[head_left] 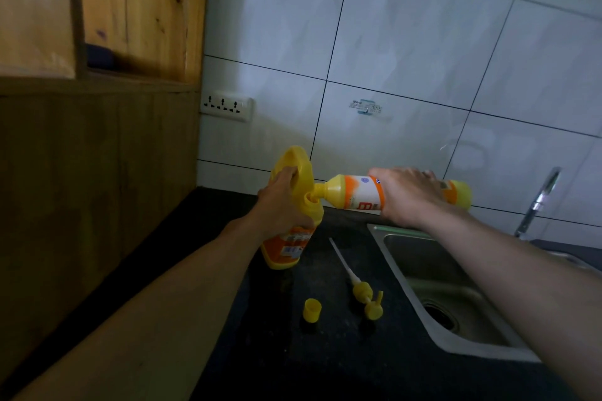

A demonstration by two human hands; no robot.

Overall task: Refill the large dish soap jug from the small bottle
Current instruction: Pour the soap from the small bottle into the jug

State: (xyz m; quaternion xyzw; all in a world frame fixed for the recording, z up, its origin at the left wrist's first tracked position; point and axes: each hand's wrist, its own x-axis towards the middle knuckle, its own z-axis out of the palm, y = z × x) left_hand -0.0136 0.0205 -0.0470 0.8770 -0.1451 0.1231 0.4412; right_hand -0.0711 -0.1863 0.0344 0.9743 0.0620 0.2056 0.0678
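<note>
One cap (312, 310), one pump (364, 292) — two bottles (358, 193).

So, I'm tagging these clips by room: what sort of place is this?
Most likely a home kitchen: a steel sink with a tap, a dark countertop and a tiled wall.

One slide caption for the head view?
Right hand tips small bottle into yellow jug held by left hand.
</note>
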